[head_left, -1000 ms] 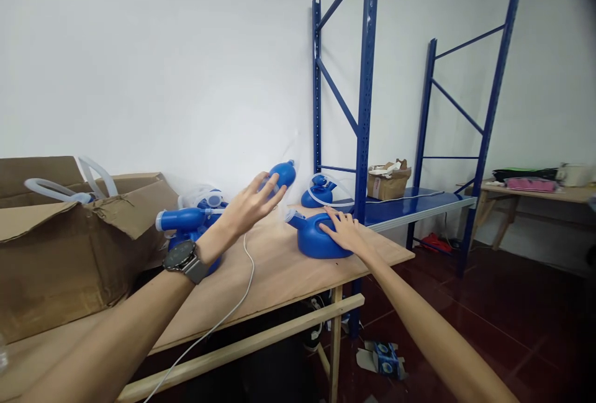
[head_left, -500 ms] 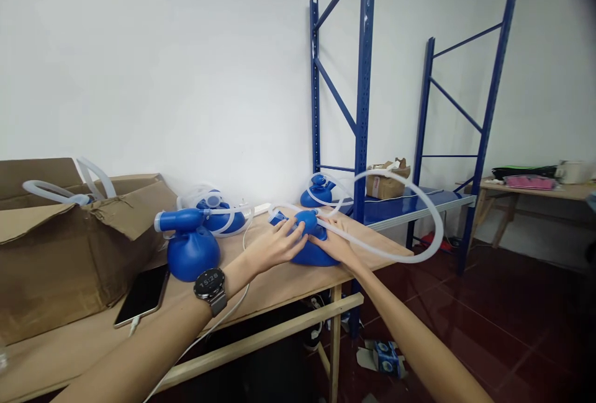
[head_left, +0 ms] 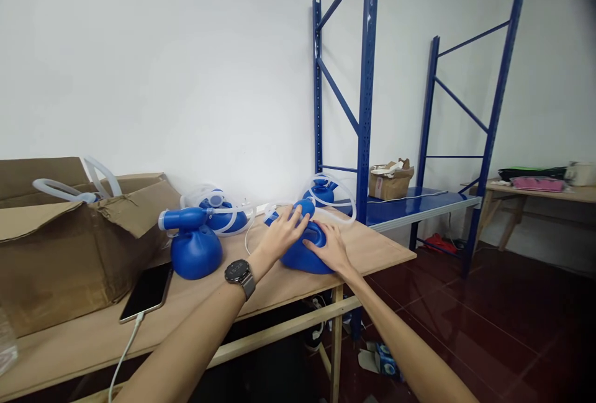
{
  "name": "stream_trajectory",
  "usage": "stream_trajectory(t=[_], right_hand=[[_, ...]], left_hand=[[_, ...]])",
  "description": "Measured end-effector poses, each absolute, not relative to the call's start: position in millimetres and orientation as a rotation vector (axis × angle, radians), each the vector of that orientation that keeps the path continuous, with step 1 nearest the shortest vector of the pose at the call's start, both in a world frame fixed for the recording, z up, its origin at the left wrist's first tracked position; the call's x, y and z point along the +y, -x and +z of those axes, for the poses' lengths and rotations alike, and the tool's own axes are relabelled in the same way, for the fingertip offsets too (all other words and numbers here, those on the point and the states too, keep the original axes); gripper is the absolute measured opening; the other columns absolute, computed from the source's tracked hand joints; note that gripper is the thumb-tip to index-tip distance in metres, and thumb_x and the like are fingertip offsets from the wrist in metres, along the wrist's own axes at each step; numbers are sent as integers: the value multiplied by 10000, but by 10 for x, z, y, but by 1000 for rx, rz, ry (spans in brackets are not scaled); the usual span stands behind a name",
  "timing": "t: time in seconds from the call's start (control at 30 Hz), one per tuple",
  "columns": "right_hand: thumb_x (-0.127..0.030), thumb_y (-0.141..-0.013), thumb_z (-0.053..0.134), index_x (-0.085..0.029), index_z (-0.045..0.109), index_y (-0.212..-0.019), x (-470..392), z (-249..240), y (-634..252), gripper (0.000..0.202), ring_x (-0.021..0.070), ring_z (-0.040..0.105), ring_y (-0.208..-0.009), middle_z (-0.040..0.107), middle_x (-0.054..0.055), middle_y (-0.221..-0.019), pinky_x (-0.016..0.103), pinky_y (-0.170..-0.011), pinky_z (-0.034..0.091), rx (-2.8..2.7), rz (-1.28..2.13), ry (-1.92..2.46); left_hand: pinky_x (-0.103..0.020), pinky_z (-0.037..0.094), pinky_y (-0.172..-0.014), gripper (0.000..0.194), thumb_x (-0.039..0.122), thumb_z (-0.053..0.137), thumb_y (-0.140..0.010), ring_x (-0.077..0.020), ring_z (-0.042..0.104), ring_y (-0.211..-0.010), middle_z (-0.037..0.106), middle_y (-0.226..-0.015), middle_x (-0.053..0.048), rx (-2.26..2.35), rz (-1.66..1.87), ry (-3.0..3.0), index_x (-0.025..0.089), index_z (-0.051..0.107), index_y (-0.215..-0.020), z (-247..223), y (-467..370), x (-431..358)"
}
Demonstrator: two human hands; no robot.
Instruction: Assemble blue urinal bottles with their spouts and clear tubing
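Note:
A blue plastic urinal bottle (head_left: 302, 261) with a translucent white hose (head_left: 352, 209) rests on the wooden table in front of me. My left hand (head_left: 285, 229) has its fingers curled over the bottle's rounded blue upper part. On the right side, my right hand (head_left: 331, 248) grips the bottle at its handle, thumb toward me. The hose loops behind my hands; where it joins the bottle is partly hidden. A similar blue urinal bottle (head_left: 196, 253) stands to the left, another lies behind it, and a third (head_left: 321, 190) sits farther back beside the rack.
A cardboard box (head_left: 56, 266) with hoses poking out fills the table's left. Near it lies a phone (head_left: 146, 293) on a white cable. A blue metal rack (head_left: 367, 92) rises behind the table's right end, with a small carton (head_left: 390, 184) on its shelf.
The hose loop that stuck out far to the right has swung back leftward behind my hands. The bottle now sits slightly farther left and my right hand shows more openly around its handle.

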State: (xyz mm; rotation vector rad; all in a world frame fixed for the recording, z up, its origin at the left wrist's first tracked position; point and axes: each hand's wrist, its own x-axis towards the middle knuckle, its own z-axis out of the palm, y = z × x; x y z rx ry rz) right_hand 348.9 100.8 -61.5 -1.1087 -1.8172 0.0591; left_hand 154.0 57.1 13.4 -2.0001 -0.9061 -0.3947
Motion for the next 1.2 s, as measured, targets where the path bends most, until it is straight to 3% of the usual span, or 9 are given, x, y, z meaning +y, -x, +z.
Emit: stream_trajectory(t=[0.1, 0.23, 0.3, 0.5, 0.63, 0.73, 0.9, 1.1, 1.2], right_hand=[[-616, -876, 632, -237, 564, -1448, 973, -610, -3482, 690, 372, 522, -1319, 631, 125, -1397, 533, -1119, 416, -1841, 57, 1145], [-657, -914, 567, -240, 411, -1559, 929, -648, -3487, 783, 365, 461, -1373, 562, 115, -1481, 528, -1117, 408, -1839, 30, 1174], [-677, -926, 545, -235, 385, -1572, 929, -673, -3485, 799, 361, 445, -1372, 548, 117, -1489, 519, -1119, 402, -1836, -2, 1182], [-646, -1000, 435, -232, 530, -1490, 1200, -730, -3363, 649, 393, 469, -1281, 540, 183, -1400, 574, -1109, 351, -1764, -250, 1375], [-550, -1053, 336, -171, 407, -1590, 1506, -708, -3191, 661, 433, 479, -1262, 532, 265, -1371, 638, -1078, 327, -1850, -356, 1568], [-527, -1048, 358, -138, 280, -1638, 1725, -635, -3053, 711, 450, 427, -1351, 463, 294, -1470, 637, -1086, 335, -1992, -287, 1629], [-589, -978, 493, -77, 69, -1660, 2075, -448, -2848, 952, 425, 145, -1569, 77, 305, -1692, 573, -1197, 246, -2281, 204, 1717], [-638, -894, 604, -53, 130, -1649, 2171, -351, -2451, 1066, 479, 17, -1575, -117, 312, -1690, 621, -1211, 185, -2388, 359, 1631], [-555, -966, 537, -128, 289, -1627, 1973, -337, -2195, 825, 417, 143, -1580, 50, 228, -1727, 554, -1214, 259, -2427, 345, 1465]], left_hand=[[-518, 506, -1100, 627, 12, 502, -934, -365, 452, -1468, 470, -1580, -224, -870, -429, 2020, 186, 470, -1536, 75, -1469, 557], [-695, 380, -1131, 773, 77, 591, -912, -460, 251, -1547, 251, -1699, -200, -927, -575, 2027, 350, 364, -1598, 3, -1334, 385], [-707, 350, -1139, 772, 112, 609, -913, -468, 202, -1559, 198, -1713, -203, -956, -641, 2033, 356, 360, -1601, -26, -1204, 229], [-671, 272, -1198, 518, 242, 569, -965, -395, 330, -1516, 359, -1638, -211, -1094, -662, 1969, 257, 557, -1483, -176, -434, -239], [-587, 374, -1161, 414, 288, 557, -958, -389, 416, -1437, 453, -1559, -204, -1486, -605, 1808, 220, 668, -1351, -338, 123, -343], [-556, 454, -1078, 473, 354, 542, -959, -414, 449, -1388, 474, -1523, -229, -1798, -557, 1718, 183, 632, -1391, -428, 347, -334], [-552, 503, -988, 655, 460, 482, -966, -438, 440, -1381, 418, -1557, -256, -2106, -595, 1652, 142, 448, -1537, -478, 363, -237], [-594, 416, -1060, 718, 507, 519, -934, -463, 355, -1430, 403, -1555, -280, -2152, -618, 1638, 132, 423, -1539, -412, 312, -11], [-583, 376, -1089, 698, 529, 555, -913, -459, 383, -1408, 444, -1506, -269, -2175, -609, 1605, 163, 482, -1503, -308, 332, 103]])
